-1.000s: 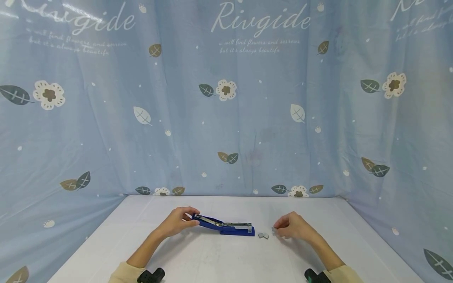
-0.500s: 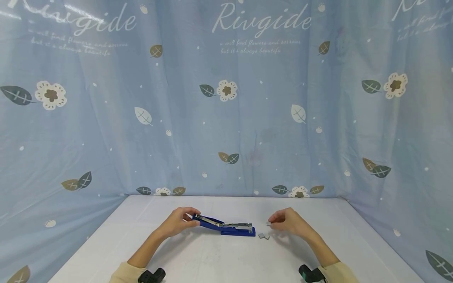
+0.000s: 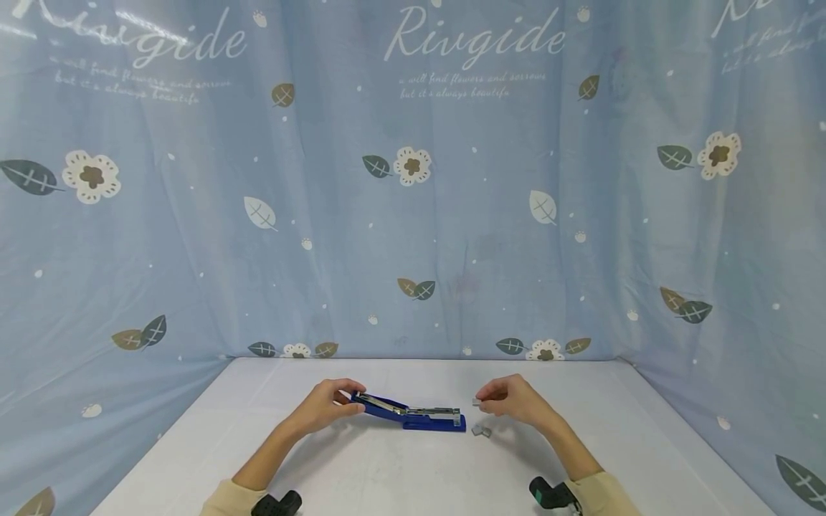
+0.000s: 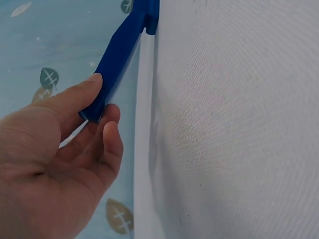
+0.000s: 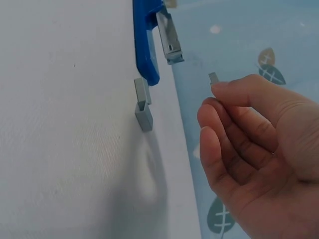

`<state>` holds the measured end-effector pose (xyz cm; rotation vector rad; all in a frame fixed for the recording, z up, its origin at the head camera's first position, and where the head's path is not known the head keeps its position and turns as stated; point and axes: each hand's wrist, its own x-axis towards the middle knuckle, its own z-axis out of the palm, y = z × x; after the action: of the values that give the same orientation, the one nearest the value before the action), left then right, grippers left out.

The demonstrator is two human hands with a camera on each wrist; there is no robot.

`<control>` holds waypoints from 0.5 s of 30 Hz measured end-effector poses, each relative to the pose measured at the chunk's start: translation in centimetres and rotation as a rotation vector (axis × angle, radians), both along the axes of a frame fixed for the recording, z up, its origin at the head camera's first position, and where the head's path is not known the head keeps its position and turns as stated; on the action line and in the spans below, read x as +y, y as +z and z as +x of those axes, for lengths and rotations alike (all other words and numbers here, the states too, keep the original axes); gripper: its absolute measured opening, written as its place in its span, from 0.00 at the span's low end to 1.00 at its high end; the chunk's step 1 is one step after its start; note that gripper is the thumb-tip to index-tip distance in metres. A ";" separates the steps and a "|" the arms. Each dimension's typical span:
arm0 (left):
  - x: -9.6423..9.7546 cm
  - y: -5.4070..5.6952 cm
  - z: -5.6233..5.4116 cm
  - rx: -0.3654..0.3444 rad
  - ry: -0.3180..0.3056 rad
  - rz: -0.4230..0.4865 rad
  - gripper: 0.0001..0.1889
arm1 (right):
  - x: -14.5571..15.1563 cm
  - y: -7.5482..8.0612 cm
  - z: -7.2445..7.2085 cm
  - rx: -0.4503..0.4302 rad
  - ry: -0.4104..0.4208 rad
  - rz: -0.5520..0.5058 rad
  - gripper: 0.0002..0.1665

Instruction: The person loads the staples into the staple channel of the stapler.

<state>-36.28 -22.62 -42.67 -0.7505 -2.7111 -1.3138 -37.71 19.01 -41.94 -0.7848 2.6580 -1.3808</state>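
Observation:
A blue stapler point(image 3: 434, 424) lies on the table with its top swung far back to the left and its metal magazine exposed. My left hand point(image 3: 329, 403) pinches the end of that raised top between thumb and fingers, as the left wrist view shows from close by. To the right, my right hand point(image 3: 516, 401) pinches a small grey strip of staples point(image 5: 214, 77) between thumb and forefinger, held above the table just off the stapler's front end. Two more grey staple strips point(image 5: 143, 104) lie end to end on the table by the stapler's nose.
The white table point(image 3: 387, 473) reaches back to a blue printed curtain point(image 3: 413, 229), which hangs behind it and along both sides. Black wrist cameras point(image 3: 277, 504) sit at both cuffs.
My right hand has moved left and slightly up with the staple strip, closer to the stapler's front end. The left hand and the stapler have stayed in place.

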 end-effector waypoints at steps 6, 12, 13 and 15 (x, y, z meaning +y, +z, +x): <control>-0.1 -0.1 0.0 -0.010 -0.013 0.033 0.22 | -0.6 0.1 0.0 0.001 -0.005 0.020 0.13; -0.1 -0.2 -0.1 -0.025 0.006 0.036 0.23 | -1.2 0.3 -0.1 0.004 0.013 -0.002 0.12; -0.1 -0.2 -0.1 -0.030 0.011 0.035 0.23 | -1.3 0.3 -0.2 0.000 0.020 -0.010 0.12; -0.1 -0.3 -0.2 -0.036 0.023 0.032 0.24 | -1.5 0.2 -0.2 -0.008 0.031 -0.018 0.13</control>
<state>-36.43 -22.73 -42.94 -0.6974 -2.7102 -1.3755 -37.93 17.48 -41.72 -0.8172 2.6198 -1.3990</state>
